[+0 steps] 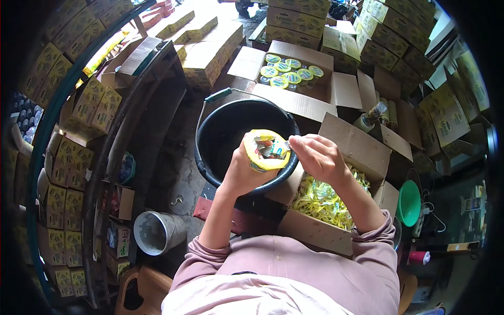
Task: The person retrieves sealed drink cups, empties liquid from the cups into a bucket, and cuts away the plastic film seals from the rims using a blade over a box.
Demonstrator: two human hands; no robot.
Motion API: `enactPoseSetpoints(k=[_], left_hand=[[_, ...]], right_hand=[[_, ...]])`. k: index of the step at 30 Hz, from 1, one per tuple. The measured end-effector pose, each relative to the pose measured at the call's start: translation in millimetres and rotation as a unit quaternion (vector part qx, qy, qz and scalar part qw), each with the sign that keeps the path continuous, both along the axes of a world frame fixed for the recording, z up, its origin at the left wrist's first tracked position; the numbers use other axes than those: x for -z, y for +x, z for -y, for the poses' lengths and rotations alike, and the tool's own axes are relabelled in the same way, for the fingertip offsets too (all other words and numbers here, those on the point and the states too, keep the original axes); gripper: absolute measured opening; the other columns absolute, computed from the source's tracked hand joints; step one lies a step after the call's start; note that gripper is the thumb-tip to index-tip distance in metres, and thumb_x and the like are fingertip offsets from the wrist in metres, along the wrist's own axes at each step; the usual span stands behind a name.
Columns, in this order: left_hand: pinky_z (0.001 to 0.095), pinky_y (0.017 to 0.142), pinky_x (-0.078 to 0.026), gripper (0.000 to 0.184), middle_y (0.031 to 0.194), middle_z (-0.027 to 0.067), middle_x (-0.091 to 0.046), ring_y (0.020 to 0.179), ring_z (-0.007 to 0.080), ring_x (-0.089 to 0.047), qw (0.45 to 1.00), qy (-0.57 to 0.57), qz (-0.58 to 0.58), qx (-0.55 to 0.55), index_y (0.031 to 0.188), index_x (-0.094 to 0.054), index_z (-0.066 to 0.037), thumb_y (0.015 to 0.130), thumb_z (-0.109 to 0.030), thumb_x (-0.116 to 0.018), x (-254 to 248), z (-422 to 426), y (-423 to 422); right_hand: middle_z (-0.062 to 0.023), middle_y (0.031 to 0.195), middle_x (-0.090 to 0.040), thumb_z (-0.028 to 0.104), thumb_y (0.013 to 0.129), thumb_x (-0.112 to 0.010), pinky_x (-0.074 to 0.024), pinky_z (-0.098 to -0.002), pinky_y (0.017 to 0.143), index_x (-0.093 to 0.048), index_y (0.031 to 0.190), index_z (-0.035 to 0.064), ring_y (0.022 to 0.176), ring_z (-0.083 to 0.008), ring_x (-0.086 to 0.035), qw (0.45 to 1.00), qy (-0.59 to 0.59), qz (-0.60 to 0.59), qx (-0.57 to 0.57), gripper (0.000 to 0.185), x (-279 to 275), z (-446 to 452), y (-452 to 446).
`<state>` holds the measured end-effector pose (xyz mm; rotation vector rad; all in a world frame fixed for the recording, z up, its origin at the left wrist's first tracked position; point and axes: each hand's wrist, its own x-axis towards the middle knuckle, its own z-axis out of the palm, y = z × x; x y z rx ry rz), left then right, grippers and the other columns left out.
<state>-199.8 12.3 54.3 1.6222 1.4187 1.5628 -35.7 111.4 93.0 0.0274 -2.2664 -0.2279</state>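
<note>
My left hand (239, 170) is wrapped around a yellow open-topped wrapper or container (253, 146), held upright over the black bucket (211, 152). Inside its mouth, shiny green-and-white pieces (273, 151) show, perhaps small packets. At the rim's right side, my right hand (321, 159) has its thumb and index finger closed in a pinch. What lies between those fingertips is too small to make out. Below my right forearm sits an open cardboard box (362, 144) full of yellow strips (325, 205).
Beyond the bucket, an open carton (344, 89) holds several round yellow-lidded tubs (280, 81). Stacked yellow cartons (296, 23) stand behind. A grey pail (173, 231) and loaded shelves (113, 152) are on the left. A green basin (408, 202) is at the right.
</note>
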Motion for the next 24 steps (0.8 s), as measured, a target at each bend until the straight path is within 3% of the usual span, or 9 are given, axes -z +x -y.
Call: enactPoseSetpoints(k=[2, 6, 9, 12, 14, 19, 24], left_hand=[[0.0265, 0.070, -0.049, 0.051, 0.088, 0.0093, -0.060, 0.077, 0.0145, -0.061, 0.999, -0.036, 0.008, 0.035, 0.103, -0.048, 0.001, 0.060, -0.008, -0.073, -8, 4, 1], [0.0249, 0.069, -0.048, 0.044, 0.085, 0.0068, -0.060, 0.074, 0.0105, -0.059, 0.998, 0.002, 0.034, 0.052, 0.100, -0.051, 0.002, 0.061, -0.007, -0.070, -3, 3, 3], [0.0238, 0.071, -0.047, 0.040, 0.084, 0.0069, -0.060, 0.076, 0.0101, -0.057, 0.985, -0.077, 0.072, 0.134, 0.097, -0.054, 0.002, 0.062, -0.007, -0.069, -5, 6, 1], [0.0233, 0.072, -0.045, 0.035, 0.083, 0.0060, -0.059, 0.077, 0.0097, -0.055, 0.967, -0.037, 0.159, 0.194, 0.094, -0.056, 0.002, 0.062, -0.006, -0.068, -5, 7, 4], [0.0231, 0.071, -0.045, 0.041, 0.083, 0.0039, -0.059, 0.077, 0.0096, -0.054, 0.960, -0.063, 0.171, 0.211, 0.102, -0.053, 0.001, 0.064, -0.008, -0.068, -6, 8, 3], [0.0225, 0.069, -0.046, 0.046, 0.083, 0.0039, -0.058, 0.077, 0.0084, -0.055, 0.896, -0.174, 0.264, 0.311, 0.107, -0.050, -0.002, 0.067, -0.009, -0.069, -3, 9, -5], [0.0222, 0.065, -0.047, 0.040, 0.084, 0.0054, -0.059, 0.074, 0.0081, -0.056, 0.837, -0.208, 0.264, 0.431, 0.103, -0.051, 0.000, 0.068, -0.011, -0.067, 3, 4, 2]], right_hand=[[-0.0056, 0.075, -0.063, 0.004, 0.073, -0.060, -0.0522, -0.0289, 0.068, -0.049, 0.119, -0.0005, 0.073, -0.0158, -0.062, 1.000, 0.002, -0.001, -0.007, 0.048, 3, -1, 0], [-0.0066, 0.077, -0.062, 0.005, 0.072, -0.061, -0.0529, -0.0288, 0.069, -0.051, 0.117, -0.0009, 0.073, -0.0173, -0.063, 1.000, -0.001, -0.003, -0.015, 0.046, 5, -4, -2], [-0.0067, 0.079, -0.062, 0.006, 0.072, -0.061, -0.0535, -0.0287, 0.068, -0.054, 0.114, -0.0013, 0.074, -0.0177, -0.063, 1.000, -0.006, -0.009, -0.029, 0.044, 6, -5, -1], [-0.0067, 0.080, -0.062, 0.007, 0.071, -0.062, -0.0536, -0.0298, 0.069, -0.054, 0.114, -0.0016, 0.075, -0.0179, -0.063, 0.999, -0.012, -0.002, -0.034, 0.044, 5, -6, -1], [-0.0068, 0.081, -0.063, 0.008, 0.070, -0.062, -0.0536, -0.0305, 0.070, -0.054, 0.112, -0.0018, 0.075, -0.0179, -0.063, 0.999, -0.004, -0.001, -0.041, 0.044, 4, -6, -1], [-0.0075, 0.083, -0.064, 0.007, 0.071, -0.063, -0.0535, -0.0310, 0.069, -0.055, 0.110, -0.0019, 0.076, -0.0179, -0.063, 0.998, -0.018, -0.012, -0.052, 0.041, 4, -4, 2], [-0.0081, 0.082, -0.064, 0.007, 0.072, -0.064, -0.0534, -0.0308, 0.068, -0.054, 0.111, -0.0030, 0.074, -0.0190, -0.064, 0.999, -0.025, -0.027, -0.025, 0.041, 2, 11, 26]])
